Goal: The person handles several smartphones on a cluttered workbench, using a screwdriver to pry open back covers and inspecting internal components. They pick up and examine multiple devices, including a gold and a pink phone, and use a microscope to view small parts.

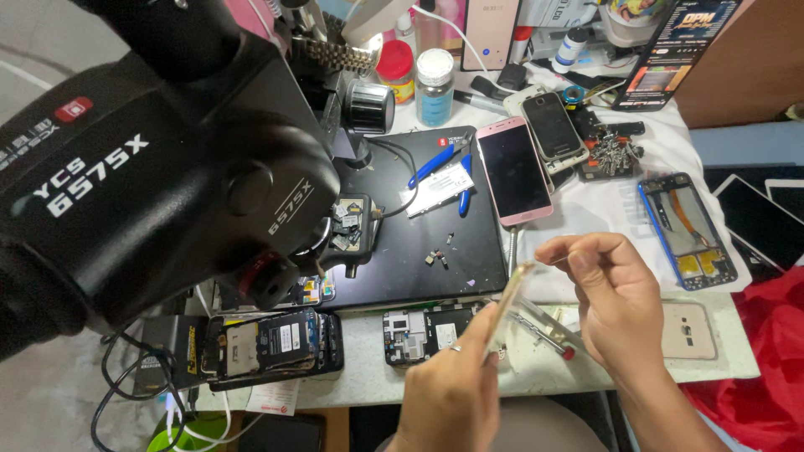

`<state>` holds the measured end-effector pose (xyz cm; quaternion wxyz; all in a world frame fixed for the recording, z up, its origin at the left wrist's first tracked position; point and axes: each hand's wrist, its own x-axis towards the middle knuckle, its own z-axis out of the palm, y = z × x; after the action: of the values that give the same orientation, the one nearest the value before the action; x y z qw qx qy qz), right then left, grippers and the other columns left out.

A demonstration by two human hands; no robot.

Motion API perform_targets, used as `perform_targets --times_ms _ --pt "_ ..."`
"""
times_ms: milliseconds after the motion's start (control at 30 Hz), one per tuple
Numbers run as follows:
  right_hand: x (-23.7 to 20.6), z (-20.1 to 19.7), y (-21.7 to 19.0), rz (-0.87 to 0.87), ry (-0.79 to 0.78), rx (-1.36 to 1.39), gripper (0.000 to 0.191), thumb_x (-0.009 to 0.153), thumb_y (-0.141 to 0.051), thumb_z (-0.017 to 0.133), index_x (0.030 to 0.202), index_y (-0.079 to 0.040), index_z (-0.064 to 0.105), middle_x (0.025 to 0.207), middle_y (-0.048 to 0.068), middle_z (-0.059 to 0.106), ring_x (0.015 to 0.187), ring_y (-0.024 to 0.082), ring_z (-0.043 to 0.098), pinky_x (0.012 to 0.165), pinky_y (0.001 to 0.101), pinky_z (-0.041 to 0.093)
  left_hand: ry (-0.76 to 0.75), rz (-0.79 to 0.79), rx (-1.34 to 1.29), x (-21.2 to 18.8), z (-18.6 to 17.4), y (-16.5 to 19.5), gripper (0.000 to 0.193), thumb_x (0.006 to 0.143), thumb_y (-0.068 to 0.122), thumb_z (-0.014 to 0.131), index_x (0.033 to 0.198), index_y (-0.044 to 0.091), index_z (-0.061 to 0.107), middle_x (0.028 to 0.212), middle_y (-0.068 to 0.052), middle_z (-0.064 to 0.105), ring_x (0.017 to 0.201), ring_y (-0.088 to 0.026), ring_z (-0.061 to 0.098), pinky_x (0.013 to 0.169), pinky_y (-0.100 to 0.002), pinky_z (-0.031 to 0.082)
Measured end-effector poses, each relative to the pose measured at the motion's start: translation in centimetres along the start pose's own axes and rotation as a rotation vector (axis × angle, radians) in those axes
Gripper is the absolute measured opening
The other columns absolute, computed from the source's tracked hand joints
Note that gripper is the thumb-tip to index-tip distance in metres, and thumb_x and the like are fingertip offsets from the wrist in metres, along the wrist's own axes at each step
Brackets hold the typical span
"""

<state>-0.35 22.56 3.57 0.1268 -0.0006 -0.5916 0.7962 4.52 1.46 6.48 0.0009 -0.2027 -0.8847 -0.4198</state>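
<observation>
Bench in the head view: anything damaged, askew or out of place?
Yes. Opened phones lie with their insides bare along the table's front edge, and a blue-framed phone lies gutted at right. Loose small parts scatter the black mat.

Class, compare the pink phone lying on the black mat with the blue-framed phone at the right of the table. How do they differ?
The pink phone is closed, showing a dark glass face; the blue-framed phone is opened, its inner parts bare. The pink phone rests partly on the black mat; the blue-framed phone lies on the white cloth. Both lie flat, apart from the hands.
</observation>
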Motion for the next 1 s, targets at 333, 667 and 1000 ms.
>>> perform_targets --times_ms 333,667,1000 --pt "-0.2 1.6 -0.1 0.111 0.072 0.183 0.01 0.11 -0.016 0.049 0.112 -0.006 0.05 0.124 0.028 0.067 0.101 0.025 0.068 0.09 0.0408 0.058 0.078 -0.362 -1.223 2.0 0.9 -3.6 0.075 0.089 -0.002 0.058 0.157 0.005 0.03 0.134 -0.019 0.06 0.122 -0.02 0.06 0.106 -0.033 0.047" --pt "-1.9 3.4 -1.1 0.083 -0.037 0.266 0.012 0.109 -0.015 0.049 0.114 -0.004 0.05 0.128 0.032 0.064 0.119 0.037 0.067 0.103 0.0518 0.055 -0.076 -0.269 -0.698 1.8 0.8 -3.9 0.125 0.074 0.067 0.075 0.163 -0.003 0.022 0.139 -0.017 0.049 0.131 -0.03 0.053 0.109 -0.037 0.044" --pt "-1.1 3.2 -0.1 0.004 -0.072 0.115 0.013 0.108 -0.014 0.053 0.112 -0.001 0.053 0.126 0.024 0.066 0.116 0.031 0.068 0.104 0.0468 0.056 -0.419 -0.415 -1.959 0.9 1.7 -5.9 0.098 0.098 0.059 0.058 0.165 -0.006 0.03 0.154 -0.03 0.044 0.139 -0.041 0.052 0.111 -0.054 0.05"
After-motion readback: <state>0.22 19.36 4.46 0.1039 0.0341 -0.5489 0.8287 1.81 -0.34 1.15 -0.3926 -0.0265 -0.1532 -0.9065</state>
